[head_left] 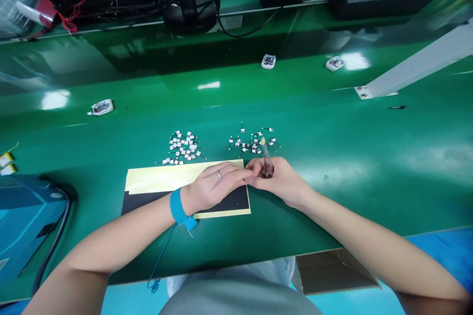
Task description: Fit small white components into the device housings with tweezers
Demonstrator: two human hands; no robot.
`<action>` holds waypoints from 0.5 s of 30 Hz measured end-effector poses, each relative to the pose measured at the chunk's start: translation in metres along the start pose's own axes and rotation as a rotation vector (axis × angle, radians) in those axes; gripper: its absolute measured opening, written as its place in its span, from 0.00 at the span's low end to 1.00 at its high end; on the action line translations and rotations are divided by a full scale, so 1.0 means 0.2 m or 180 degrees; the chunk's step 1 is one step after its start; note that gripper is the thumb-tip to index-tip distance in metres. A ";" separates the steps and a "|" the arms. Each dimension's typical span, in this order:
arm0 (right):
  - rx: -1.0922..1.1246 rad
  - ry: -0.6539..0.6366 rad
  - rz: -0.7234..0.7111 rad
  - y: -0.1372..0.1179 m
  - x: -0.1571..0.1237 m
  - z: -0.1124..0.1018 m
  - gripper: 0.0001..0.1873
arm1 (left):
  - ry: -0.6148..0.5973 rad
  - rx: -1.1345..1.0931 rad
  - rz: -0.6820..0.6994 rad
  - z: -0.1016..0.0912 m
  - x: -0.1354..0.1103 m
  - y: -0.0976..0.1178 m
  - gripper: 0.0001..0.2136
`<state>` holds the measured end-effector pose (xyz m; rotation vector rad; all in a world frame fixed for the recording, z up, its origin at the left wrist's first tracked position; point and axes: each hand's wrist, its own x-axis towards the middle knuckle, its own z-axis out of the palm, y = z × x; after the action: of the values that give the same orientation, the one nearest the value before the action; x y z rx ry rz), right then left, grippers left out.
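Observation:
My left hand (218,182), with a ring and a blue wrist strap (178,206), reaches over a yellow sheet with black sticky-looking material (229,199). Its fingertips are pinched together at the sheet's right end, meeting the fingertips of my right hand (279,179). Whatever small piece lies between them is hidden. Closed in my right hand is a slim grey tool with a yellowish end (266,157), pointing up and away; its exact kind is unclear. Just beyond the hands lie two loose groups of small white square parts with short black leads, one left (185,145) and one right (253,145).
White-cased small devices (268,61) sit farther back on the green bench. A blue machine (27,226) with a black cable stands at left. A grey post (417,61) slants in at right. A monitor stand (189,15) and cables line the back. Below the front edge is a cardboard box (332,270).

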<state>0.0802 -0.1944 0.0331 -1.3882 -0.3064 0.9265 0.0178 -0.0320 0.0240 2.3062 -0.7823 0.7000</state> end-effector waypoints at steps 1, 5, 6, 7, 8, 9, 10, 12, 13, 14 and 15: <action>0.0029 -0.0015 0.0017 0.00 0.00 -0.01 0.12 | 0.0003 -0.0024 -0.0002 0.00 0.00 0.00 0.10; -0.0017 -0.0099 0.0020 0.00 0.00 -0.04 0.16 | 0.0091 -0.0174 -0.0294 0.01 0.01 0.01 0.10; -0.0085 -0.0125 -0.0001 -0.01 0.00 -0.04 0.15 | 0.0100 -0.0222 -0.0413 0.01 0.01 0.02 0.10; -0.0179 -0.0148 -0.0033 -0.01 0.01 -0.05 0.14 | 0.0098 -0.0272 -0.0510 0.02 0.01 0.02 0.11; -0.0298 -0.0153 -0.0080 -0.01 0.01 -0.05 0.14 | 0.0074 -0.0314 -0.0577 0.02 0.02 0.02 0.11; -0.0445 -0.0136 -0.0140 -0.01 0.01 -0.05 0.15 | 0.0004 -0.0322 -0.0588 0.01 0.03 0.01 0.12; -0.0621 -0.0083 -0.0217 -0.01 0.01 -0.05 0.15 | -0.0144 -0.0288 -0.0543 -0.01 0.04 0.00 0.12; -0.1046 0.0202 -0.0450 -0.01 0.01 -0.06 0.14 | -0.0700 -0.0098 -0.0380 -0.07 0.07 -0.05 0.13; -0.1282 0.0417 -0.0614 -0.01 0.00 -0.07 0.12 | -0.1051 0.0055 -0.0330 -0.12 0.08 -0.08 0.13; -0.1514 0.0638 -0.0800 -0.02 0.00 -0.08 0.11 | -0.1406 0.0228 -0.0339 -0.17 0.10 -0.12 0.13; -0.1735 0.0824 -0.0990 -0.03 0.00 -0.09 0.09 | -0.1706 0.0407 -0.0404 -0.22 0.11 -0.16 0.12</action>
<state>0.0941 -0.2074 0.0347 -1.8712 -0.5871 0.4074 0.0420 0.0101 0.0570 2.6721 -0.8261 0.0665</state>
